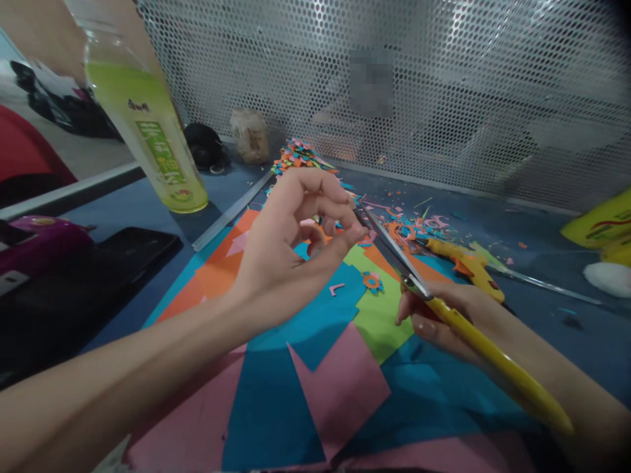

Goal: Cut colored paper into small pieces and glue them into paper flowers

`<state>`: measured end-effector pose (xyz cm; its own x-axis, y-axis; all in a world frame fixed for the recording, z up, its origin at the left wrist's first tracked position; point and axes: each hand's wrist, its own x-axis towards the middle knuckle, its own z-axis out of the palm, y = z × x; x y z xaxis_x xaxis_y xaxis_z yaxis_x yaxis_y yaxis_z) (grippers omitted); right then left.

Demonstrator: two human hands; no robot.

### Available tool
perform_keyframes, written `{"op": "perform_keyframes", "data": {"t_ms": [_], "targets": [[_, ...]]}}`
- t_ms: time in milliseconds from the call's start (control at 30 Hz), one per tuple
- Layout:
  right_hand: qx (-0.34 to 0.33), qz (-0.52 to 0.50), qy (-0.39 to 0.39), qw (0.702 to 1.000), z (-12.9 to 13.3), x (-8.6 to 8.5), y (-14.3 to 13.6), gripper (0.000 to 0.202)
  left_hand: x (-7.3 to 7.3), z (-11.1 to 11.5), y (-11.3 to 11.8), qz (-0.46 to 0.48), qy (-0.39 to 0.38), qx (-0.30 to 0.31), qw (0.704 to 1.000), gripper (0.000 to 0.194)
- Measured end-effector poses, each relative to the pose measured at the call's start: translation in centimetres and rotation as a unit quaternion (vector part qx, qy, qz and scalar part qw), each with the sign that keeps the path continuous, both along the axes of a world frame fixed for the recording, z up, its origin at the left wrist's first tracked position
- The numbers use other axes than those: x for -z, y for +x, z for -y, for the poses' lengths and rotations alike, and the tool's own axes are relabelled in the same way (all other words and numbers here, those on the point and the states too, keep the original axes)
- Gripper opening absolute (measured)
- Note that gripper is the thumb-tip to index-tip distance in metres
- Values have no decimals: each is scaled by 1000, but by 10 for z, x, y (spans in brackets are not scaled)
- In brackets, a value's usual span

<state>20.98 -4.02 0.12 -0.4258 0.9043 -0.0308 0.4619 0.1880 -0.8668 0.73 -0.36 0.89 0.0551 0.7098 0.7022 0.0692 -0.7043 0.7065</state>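
Note:
My right hand (pixel 444 322) is wrapped round yellow-handled scissors (pixel 473 341), whose metal blades point up and left. The blade tips lie beside the fingertips of my left hand (pixel 305 243), which is raised over the papers with its thumb and fingers brought together; whatever may be between them is too small to make out. Below lie overlapping sheets, among them a blue sheet (pixel 315 322), a green sheet (pixel 384 315) and a pink sheet (pixel 345 387). A small orange and blue paper flower (pixel 373 282) and a thin pink scrap (pixel 336 288) rest on them.
Behind my left hand is a heap of paper cutouts (pixel 298 157). A yellow glue gun (pixel 466 263) lies right, near scattered scraps (pixel 419 226). A green drink bottle (pixel 148 131), a black phone (pixel 140 253) and a purple object (pixel 44 243) are left. Perforated metal (pixel 444 85) stands behind.

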Motion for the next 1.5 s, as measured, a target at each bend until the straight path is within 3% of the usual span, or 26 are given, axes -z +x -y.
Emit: {"op": "perform_keyframes", "data": {"t_ms": [267,433,533,633,767,967,1067,1133,1233,1367,1500], "targets": [[8,32,16,999,0,-2,-1,22,-1,2,0,2,-8,8,1000,24],[60,132,59,988,-5,1,3,32,-1,-1,-1,-11,-61,16,998,21],[128,240,74,959,-13,5,5,34,3,-9,-4,-60,-103,25,993,19],[182,365,96,908,-22,11,7,36,9,-18,-5,-117,-131,39,984,17],[206,427,118,872,-25,23,12,37,14,-27,-7,-108,-170,48,978,21],[172,469,179,848,-19,18,6,34,16,-34,-11,-68,-208,44,975,24],[162,472,271,823,-15,9,-9,25,17,-37,-12,-48,-209,33,976,23],[96,412,344,838,-14,8,-22,21,18,-40,-12,-20,-205,24,978,23],[-45,304,366,879,-21,15,-42,24,22,-44,-13,28,-204,16,978,24],[-70,306,337,888,-35,27,-58,36,27,-46,-13,36,-202,20,979,24],[-65,317,308,894,-40,29,-65,29,28,-46,-14,35,-196,19,980,24]]}}
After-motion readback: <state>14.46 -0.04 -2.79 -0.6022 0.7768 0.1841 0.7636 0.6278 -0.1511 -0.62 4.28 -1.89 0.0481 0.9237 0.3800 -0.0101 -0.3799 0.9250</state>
